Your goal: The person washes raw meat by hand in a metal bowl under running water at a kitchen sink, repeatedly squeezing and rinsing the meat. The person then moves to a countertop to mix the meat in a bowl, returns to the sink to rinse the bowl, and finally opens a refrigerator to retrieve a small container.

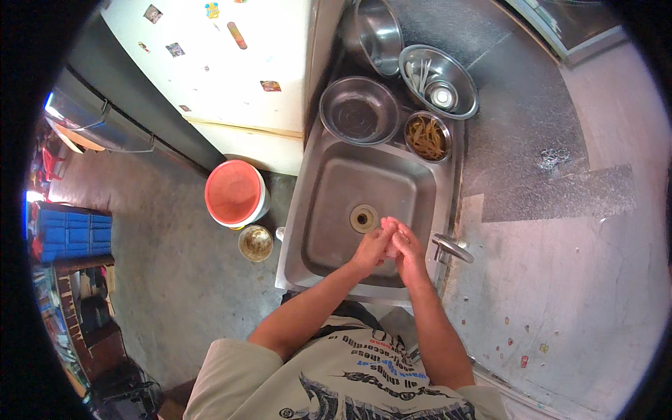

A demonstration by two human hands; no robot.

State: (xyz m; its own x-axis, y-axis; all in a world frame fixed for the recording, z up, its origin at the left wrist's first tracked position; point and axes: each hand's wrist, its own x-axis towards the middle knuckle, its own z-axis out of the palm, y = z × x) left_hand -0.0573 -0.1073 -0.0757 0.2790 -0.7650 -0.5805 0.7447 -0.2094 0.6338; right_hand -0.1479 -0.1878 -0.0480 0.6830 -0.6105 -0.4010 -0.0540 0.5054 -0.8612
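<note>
Over the front right part of a stainless steel sink (336,184), my left hand (371,248) and my right hand (409,252) are pressed together, the fingers overlapping. Something pinkish shows between the palms; whether it is an object or only skin I cannot tell. The drain (363,218) lies just beyond my fingertips. To the right of my hands a metal faucet (452,248) reaches in from the wall side; no water stream is visible from it.
Behind the basin stand a steel bowl (359,84), a bowl of brownish strips (428,137), a bowl with white utensils (470,89) and a deep steel pot (396,31). On the floor at left are a red-lidded bucket (233,191) and a dirty bowl (255,243), beside a white refrigerator (247,68).
</note>
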